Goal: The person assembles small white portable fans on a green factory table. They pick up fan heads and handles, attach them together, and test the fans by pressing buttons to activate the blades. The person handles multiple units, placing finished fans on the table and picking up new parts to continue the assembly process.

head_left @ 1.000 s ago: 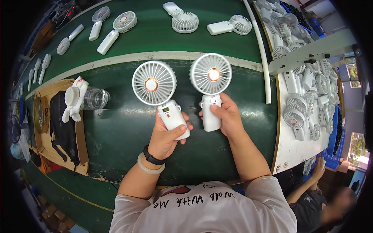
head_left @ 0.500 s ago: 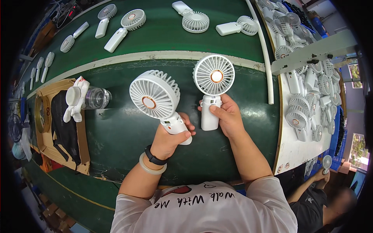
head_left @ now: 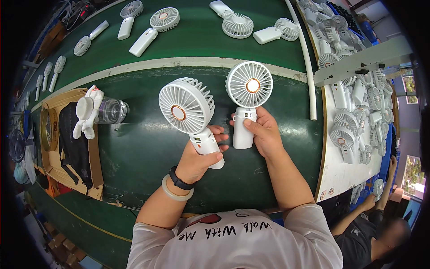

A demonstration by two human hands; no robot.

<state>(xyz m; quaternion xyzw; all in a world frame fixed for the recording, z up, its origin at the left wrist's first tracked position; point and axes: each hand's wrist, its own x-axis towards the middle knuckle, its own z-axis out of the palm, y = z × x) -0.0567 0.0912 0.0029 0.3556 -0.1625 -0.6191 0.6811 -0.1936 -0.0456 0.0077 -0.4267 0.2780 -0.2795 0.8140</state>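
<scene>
White plastic fills both your hands: your left hand [head_left: 197,157] is clenched round the handle of a tilted handheld fan [head_left: 191,116], its round grille leaning toward ten o'clock; your right hand [head_left: 262,132] grasps the handle of a second fan [head_left: 247,101], which stands upright with its grille at twelve o'clock and its centre glowing orange; the two grilles sit just beside each other without touching.

Open room lies mostly at nine o'clock of your left hand, where bare green mat [head_left: 143,152] runs as far as a clear water bottle [head_left: 105,111] lying on its side and a cardboard tray [head_left: 53,148] beyond it; at twelve o'clock a pale strip [head_left: 134,67] marks the edge of the green conveyor belt [head_left: 192,40], which carries several more white fans [head_left: 237,24]; at three o'clock a white tube [head_left: 307,67] borders the mat, and past it a white table [head_left: 340,170] holds a dense heap of fans [head_left: 354,103].

Your fingers cover the lower half of each handle, so any buttons there are hidden; the heap at three o'clock is too crowded to tell single pieces; another person [head_left: 376,224] at four o'clock is cut off by the dark rim of the view, as is the clutter at eight o'clock.
</scene>
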